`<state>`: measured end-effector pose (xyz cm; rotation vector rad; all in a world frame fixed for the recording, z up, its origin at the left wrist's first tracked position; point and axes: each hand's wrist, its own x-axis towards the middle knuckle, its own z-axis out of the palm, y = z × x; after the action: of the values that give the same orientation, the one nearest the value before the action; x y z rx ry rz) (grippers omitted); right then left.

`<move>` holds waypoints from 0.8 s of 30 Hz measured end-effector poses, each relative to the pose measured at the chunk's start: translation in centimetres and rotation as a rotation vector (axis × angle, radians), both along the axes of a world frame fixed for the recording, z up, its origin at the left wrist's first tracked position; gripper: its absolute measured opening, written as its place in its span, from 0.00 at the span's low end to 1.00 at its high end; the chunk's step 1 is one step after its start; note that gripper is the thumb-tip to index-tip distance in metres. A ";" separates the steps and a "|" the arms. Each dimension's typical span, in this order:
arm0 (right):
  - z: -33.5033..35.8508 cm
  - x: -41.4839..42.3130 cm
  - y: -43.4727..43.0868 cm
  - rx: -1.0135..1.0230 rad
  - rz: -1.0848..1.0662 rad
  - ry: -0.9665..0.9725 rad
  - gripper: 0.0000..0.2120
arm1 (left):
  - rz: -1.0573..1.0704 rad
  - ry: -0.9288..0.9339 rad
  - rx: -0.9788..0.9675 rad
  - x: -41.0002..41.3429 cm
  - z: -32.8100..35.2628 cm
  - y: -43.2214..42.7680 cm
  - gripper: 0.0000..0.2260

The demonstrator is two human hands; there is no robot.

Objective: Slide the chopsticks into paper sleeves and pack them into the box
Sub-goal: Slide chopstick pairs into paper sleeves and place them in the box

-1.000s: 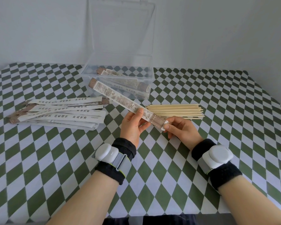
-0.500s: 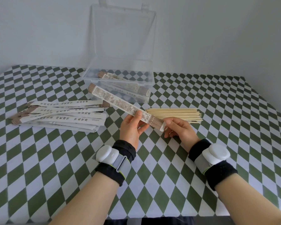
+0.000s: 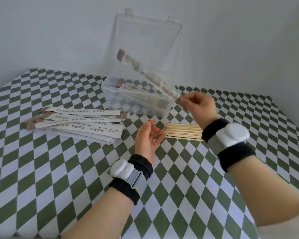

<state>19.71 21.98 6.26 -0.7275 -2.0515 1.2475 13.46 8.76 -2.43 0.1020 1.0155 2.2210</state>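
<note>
The right hand [image 3: 199,107] is pinching the near end of a sleeved pair [image 3: 145,73], and the far, brown-patterned end is pointing up and away, above the clear box [image 3: 138,108] sitting just beyond both hands. That looks like the packing step. To do it well, I'd say the far end wants lowering first, with the pair turning to run along the box's length, in line with the sleeved pairs [image 3: 141,94] already lying inside. Then it should be laid down rather than dropped, so the sticks are not sliding out of the paper. Gripping over both paper and wood at the open end would guard against that; whether the fingers are doing so is lost in blur. The lid [image 3: 145,40] is standing upright behind the box, so the approach should be coming from the front, low over the near wall.

Now the pose. The right hand is raised, wrist cocked, fingers curled toward the thumb round the sleeve end, its wrist crossing over the bare chopsticks [image 3: 183,133] lying on the desk [image 3: 59,169] beneath it. The left hand [image 3: 146,138] is hovering empty, palm turned inward, fingers relaxed and spread, tips just beside the near ends of those bare sticks, touching nothing I can make out. The stack of empty sleeves [image 3: 79,125] is waiting to the left of the left hand.
</note>
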 end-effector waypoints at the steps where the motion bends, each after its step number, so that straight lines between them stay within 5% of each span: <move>1: 1.0 -1.0 0.7 0.046 -0.027 -0.014 0.05 | 0.007 -0.035 0.007 -0.1 0.0 -0.1 0.11; 9: 2.3 -7.5 3.9 0.357 -0.015 -0.511 0.04 | 0.050 -0.185 0.043 -0.2 -0.2 0.0 0.11; 17: 1.5 -10.6 3.0 0.710 0.002 -1.009 0.19 | 0.036 -0.201 0.045 -0.7 -0.5 -0.1 0.11; 20: 0.2 -10.9 3.3 0.675 -0.049 -1.032 0.32 | 0.032 -0.202 0.034 -0.9 -0.6 -0.1 0.11; 24: -0.7 -11.0 3.8 0.676 -0.045 -0.975 0.37 | 0.034 -0.216 0.028 -1.0 -0.6 -0.1 0.11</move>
<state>8.74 25.76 5.52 -1.1408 -2.9302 0.0341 12.42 8.68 -3.05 -0.1410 0.8733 2.2216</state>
